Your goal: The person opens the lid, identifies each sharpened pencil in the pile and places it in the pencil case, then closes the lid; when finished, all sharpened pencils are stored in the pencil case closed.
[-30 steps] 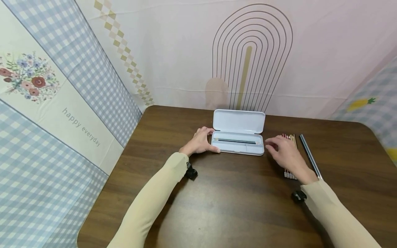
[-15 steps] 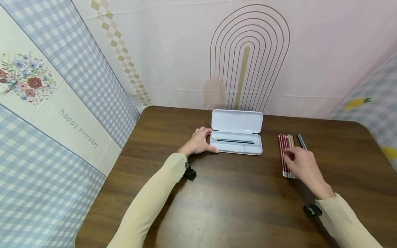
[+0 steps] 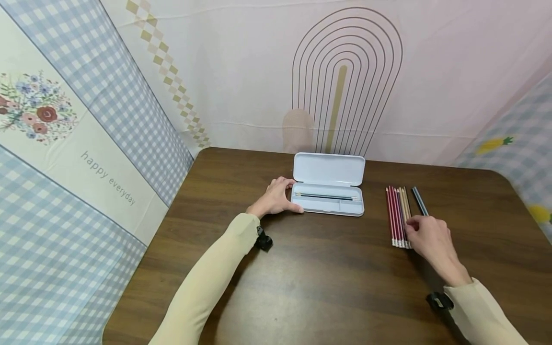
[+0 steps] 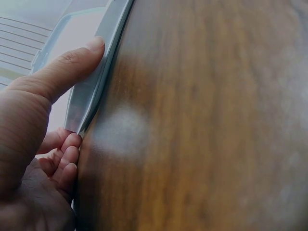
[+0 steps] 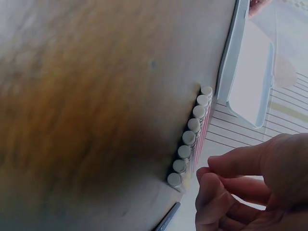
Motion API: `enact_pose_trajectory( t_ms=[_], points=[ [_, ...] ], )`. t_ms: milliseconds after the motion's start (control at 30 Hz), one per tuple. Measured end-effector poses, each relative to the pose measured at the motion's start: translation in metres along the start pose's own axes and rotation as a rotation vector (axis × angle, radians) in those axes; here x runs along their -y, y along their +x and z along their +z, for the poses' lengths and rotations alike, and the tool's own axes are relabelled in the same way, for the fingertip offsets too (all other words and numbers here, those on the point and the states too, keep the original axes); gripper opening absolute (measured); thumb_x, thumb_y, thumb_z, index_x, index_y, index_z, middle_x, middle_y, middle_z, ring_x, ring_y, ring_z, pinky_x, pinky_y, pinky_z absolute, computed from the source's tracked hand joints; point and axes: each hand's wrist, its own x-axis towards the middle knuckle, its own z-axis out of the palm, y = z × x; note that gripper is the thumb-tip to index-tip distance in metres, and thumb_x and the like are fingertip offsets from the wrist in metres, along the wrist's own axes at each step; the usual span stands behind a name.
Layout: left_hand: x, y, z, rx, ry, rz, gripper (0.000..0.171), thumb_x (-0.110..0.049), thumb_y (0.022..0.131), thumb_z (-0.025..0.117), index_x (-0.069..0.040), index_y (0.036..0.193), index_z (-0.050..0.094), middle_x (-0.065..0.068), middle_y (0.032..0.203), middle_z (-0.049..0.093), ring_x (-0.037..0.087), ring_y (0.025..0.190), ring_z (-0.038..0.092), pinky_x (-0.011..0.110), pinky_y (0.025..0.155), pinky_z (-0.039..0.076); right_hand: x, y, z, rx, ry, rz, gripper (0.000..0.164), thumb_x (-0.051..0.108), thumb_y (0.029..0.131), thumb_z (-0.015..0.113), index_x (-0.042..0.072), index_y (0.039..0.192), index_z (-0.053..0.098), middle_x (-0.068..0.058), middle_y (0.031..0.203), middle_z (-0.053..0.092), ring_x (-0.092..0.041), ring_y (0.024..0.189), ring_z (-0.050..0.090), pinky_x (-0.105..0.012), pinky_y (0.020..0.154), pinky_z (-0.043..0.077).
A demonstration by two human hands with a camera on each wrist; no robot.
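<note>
An open light-blue pencil case (image 3: pixel 327 211) lies at the table's back, lid raised, with dark pencils (image 3: pixel 325 196) in its long compartment. My left hand (image 3: pixel 276 197) grips its left end, the thumb (image 4: pixel 72 67) along the front wall and the fingers curled round the corner. Right of the case lies a row of red, dark and yellowish pencils (image 3: pixel 394 215), their white eraser ends (image 5: pixel 194 125) toward me. My right hand (image 3: pixel 431 239) is at the row's right side, thumb and forefinger tips close together by the yellowish pencils; I cannot tell whether they pinch one.
Dark blue-grey pencils (image 3: pixel 419 200) lie just right of the row, partly hidden by the right hand. The brown wooden table (image 3: pixel 327 287) meets a patterned cloth backdrop (image 3: pixel 241 86) at its far edge. Checked cloth (image 3: pixel 56 287) hangs at the left.
My right hand has moved from beside the case's right end, rightward and nearer me, to the right side of the pencil row, uncovering most of it. The left hand still holds the case.
</note>
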Motion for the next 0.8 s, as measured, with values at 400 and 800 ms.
enact_pose_trajectory(
  t_ms=[400,800],
  points=[
    [-0.0015,-0.0014,-0.0004,0.001,0.002,-0.007,0.099,-0.046,0.078,0.097,-0.007,0.158,0.052,0.016,0.148,0.057,0.034,0.141,0.047,0.049,0.127,0.036,-0.0075,-0.0011,-0.0017,0.003,-0.04,0.021,0.02,0.006,0.092,0.064,-0.007,0.094,0.079,-0.021,0.08,0.075,-0.034,0.07,0.061,-0.05,0.063,0.049],
    [-0.0007,-0.0013,-0.0009,0.0,-0.014,-0.005,0.1,-0.045,0.078,0.097,-0.008,0.159,0.052,0.015,0.146,0.056,0.033,0.14,0.046,0.048,0.126,0.038,-0.0064,-0.0014,-0.0049,0.06,-0.028,0.082,0.022,0.006,0.095,0.061,-0.009,0.092,0.077,-0.018,0.076,0.069,-0.028,0.065,0.058,-0.035,0.055,0.041]
  ],
)
